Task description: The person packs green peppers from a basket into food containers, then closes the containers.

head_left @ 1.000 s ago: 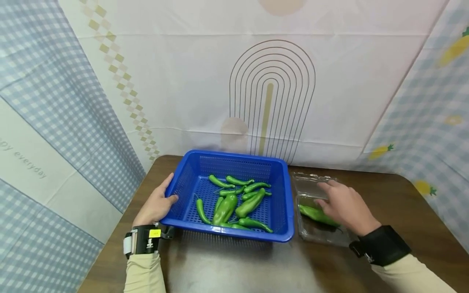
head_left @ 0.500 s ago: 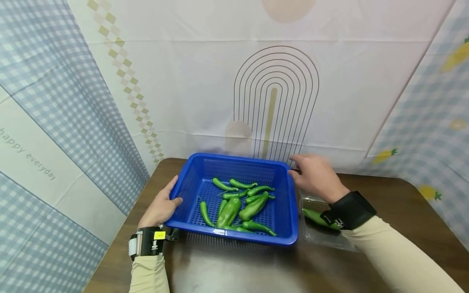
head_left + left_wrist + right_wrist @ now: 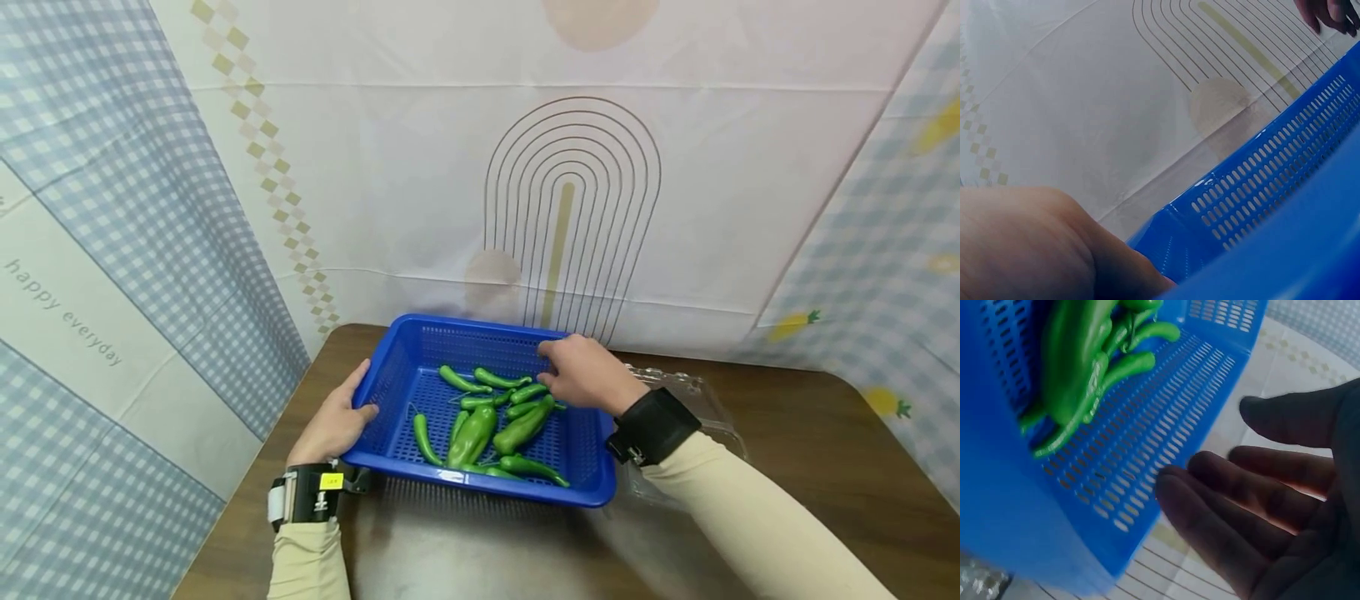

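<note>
A blue perforated plastic basket (image 3: 540,492) holds several green peppers, some plump like this one (image 3: 472,437), others slim chilies such as this one (image 3: 426,440). My left hand (image 3: 330,429) grips the basket's left rim, thumb over the inner side and fingers along the outside. Over the basket's back right part is my right hand (image 3: 585,371), its fingers spread and holding nothing. In the right wrist view, that hand's fingertips (image 3: 1172,487) overlap the basket's edge, with a plump pepper (image 3: 1079,356) beyond them.
To the basket's right, a clear plastic clamshell box (image 3: 682,392) lies on the brown wooden table (image 3: 810,450), partly hidden by the right forearm. A patterned cloth backdrop (image 3: 420,183) hangs right behind the table's back edge.
My right hand has moved left from above the clamshell box to over the basket. The pepper seen in the box earlier is now behind my arm. My left hand has kept its grip.
</note>
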Demonstrator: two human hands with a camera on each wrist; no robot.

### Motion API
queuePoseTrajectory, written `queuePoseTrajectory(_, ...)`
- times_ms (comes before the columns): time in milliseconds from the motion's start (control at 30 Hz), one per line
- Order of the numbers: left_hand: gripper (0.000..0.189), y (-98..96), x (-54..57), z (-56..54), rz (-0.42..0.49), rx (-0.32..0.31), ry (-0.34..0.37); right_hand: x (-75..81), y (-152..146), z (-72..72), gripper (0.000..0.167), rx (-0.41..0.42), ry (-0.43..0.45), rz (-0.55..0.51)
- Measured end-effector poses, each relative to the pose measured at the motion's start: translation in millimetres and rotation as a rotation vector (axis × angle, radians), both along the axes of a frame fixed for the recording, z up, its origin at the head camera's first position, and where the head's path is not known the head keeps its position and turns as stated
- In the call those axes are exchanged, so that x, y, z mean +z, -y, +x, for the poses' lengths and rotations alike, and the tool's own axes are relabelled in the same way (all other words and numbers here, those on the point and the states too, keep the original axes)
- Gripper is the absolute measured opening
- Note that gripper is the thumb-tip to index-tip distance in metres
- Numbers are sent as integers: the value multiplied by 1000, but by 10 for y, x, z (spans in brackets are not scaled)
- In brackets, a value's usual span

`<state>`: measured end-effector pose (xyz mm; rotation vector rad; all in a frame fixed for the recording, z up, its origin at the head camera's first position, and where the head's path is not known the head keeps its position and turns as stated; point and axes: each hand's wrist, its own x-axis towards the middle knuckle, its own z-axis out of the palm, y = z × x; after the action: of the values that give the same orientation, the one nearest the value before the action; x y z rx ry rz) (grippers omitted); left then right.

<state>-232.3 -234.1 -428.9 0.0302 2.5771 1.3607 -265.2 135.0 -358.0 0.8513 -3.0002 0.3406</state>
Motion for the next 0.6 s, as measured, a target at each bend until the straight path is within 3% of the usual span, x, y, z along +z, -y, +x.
queuePoseTrajectory(67,77,8,-6,-3,1,0,-5,-38,48,-25,8,-7,73,35)
queuePoseTrajectory(300,77,5,-8,-5,9,5,3,-119,104,-85,33,-31,329,190)
queuePoseTrajectory(600,77,16,-25,-23,20,7,1,-181,209,-153,38,-36,395,253)
